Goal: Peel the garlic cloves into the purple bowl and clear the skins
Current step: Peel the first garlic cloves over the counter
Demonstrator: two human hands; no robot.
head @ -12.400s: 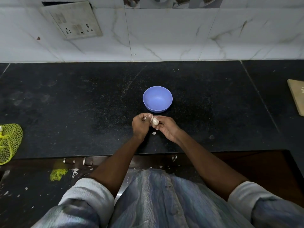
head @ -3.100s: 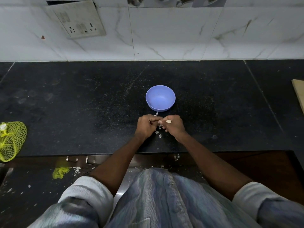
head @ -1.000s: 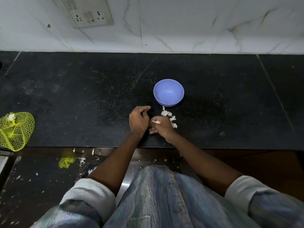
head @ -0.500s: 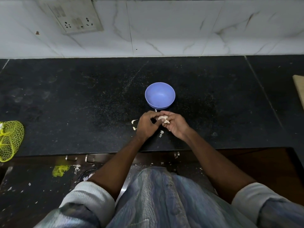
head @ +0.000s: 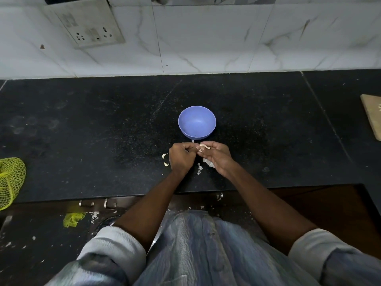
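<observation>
Garlic clove (head: 204,146), pale and curved, pinched in the fingers (head: 201,149) of the right hand (head: 216,156), just in front of the purple bowl (head: 196,122), above the black table (head: 82,131). Left hand (head: 181,157) curled tight beside it, fingertips meeting the clove; whether pulling at skin, too small to tell. Bowl looking empty inside. Loose skins (head: 208,163) scattered on the table in front of the bowl, under and beside both hands, a few more (head: 165,155) just left of the left hand. Yellow mesh bag (head: 10,182) well to the left of the bowl.

Best done, probably, by steadying the clove with the right and stripping the skin lengthwise with the left, over the pile, then dropping only the bare clove in the bowl
</observation>
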